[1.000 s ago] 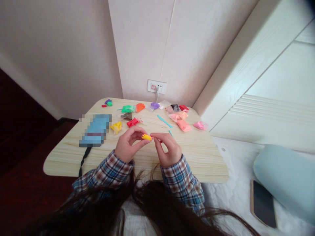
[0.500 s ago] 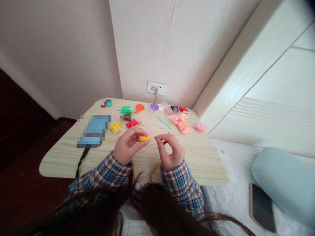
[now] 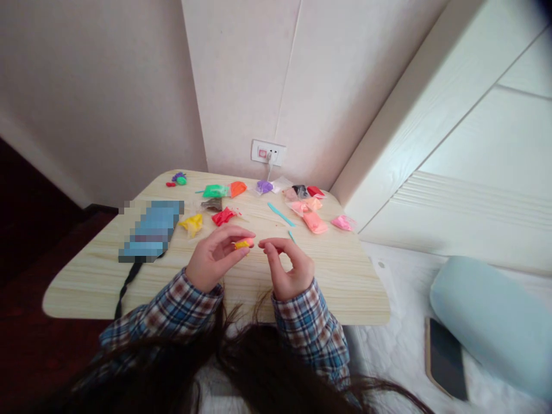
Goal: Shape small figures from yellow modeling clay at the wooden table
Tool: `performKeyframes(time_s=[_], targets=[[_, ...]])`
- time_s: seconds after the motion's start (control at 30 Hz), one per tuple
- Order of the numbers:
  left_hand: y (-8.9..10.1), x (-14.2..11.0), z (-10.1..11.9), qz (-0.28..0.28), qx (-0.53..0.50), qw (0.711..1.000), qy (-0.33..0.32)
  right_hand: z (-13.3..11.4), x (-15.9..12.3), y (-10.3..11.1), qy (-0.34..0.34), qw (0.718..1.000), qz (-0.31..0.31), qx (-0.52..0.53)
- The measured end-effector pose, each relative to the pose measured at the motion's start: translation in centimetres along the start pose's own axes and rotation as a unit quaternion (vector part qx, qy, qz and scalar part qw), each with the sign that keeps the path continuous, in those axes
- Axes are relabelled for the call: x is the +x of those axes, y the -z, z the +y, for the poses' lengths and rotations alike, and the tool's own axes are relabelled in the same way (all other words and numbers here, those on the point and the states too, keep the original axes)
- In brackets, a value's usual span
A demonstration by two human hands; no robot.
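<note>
A small yellow clay piece (image 3: 242,245) with a pink end is pinched between the thumb and fingers of my left hand (image 3: 206,264), above the near middle of the table. Just right of it, my right hand (image 3: 295,273) is closed in a pinch, thumb against fingertip; anything between those fingertips is too small to make out. The two hands are apart by a small gap. Beyond them lie a light-blue modelling tool (image 3: 280,214) and a smaller teal stick (image 3: 291,236). A bag of red clay (image 3: 223,216) and a bag of yellow clay (image 3: 192,225) lie beyond my left hand.
On the wooden table (image 3: 345,287), green (image 3: 215,191), orange, purple, salmon (image 3: 314,222) and pink (image 3: 343,223) clay bags spread along the back and right. A blurred-out blue device (image 3: 155,230) with a black strap lies left. A wall socket (image 3: 268,153) holds a plug. A phone (image 3: 446,359) lies at right.
The whole view has shifted slightly, so the table appears further left. In my left hand the yellow piece is turned a little, showing less of its yellow side. My right hand keeps its pinch.
</note>
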State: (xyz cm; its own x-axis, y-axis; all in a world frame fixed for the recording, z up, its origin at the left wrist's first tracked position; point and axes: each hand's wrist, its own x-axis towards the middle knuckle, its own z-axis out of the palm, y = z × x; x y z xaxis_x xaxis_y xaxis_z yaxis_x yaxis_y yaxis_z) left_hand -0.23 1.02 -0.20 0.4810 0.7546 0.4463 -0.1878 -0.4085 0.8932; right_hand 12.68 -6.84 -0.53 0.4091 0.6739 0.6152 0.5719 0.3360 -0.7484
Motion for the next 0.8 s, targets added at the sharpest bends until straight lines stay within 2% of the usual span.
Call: performKeyframes(time_s=[0.13,0.3,0.5,0.63,0.8], targets=[[-0.19,-0.25,0.31,0.012,-0.030,0.999,0.024,0.27,-0.11,-0.18,-0.029,0.999,-0.025,0.021],[-0.37,-0.56,0.55,-0.008,-0.018,1.000,0.002,0.15,0.01,-0.21,-0.021,0.998,-0.058,0.002],[-0.30,-0.72,0.10,-0.036,0.015,0.999,0.008,0.42,-0.03,-0.34,-0.018,0.997,-0.061,-0.033],[-0.23,-0.76,0.05,-0.044,-0.001,0.999,0.013,0.76,-0.15,-0.43,-0.025,0.996,-0.058,-0.070],[-0.11,-0.57,-0.05,-0.043,-0.070,0.994,0.078,0.63,-0.10,-0.37,-0.059,0.994,-0.067,-0.068]])
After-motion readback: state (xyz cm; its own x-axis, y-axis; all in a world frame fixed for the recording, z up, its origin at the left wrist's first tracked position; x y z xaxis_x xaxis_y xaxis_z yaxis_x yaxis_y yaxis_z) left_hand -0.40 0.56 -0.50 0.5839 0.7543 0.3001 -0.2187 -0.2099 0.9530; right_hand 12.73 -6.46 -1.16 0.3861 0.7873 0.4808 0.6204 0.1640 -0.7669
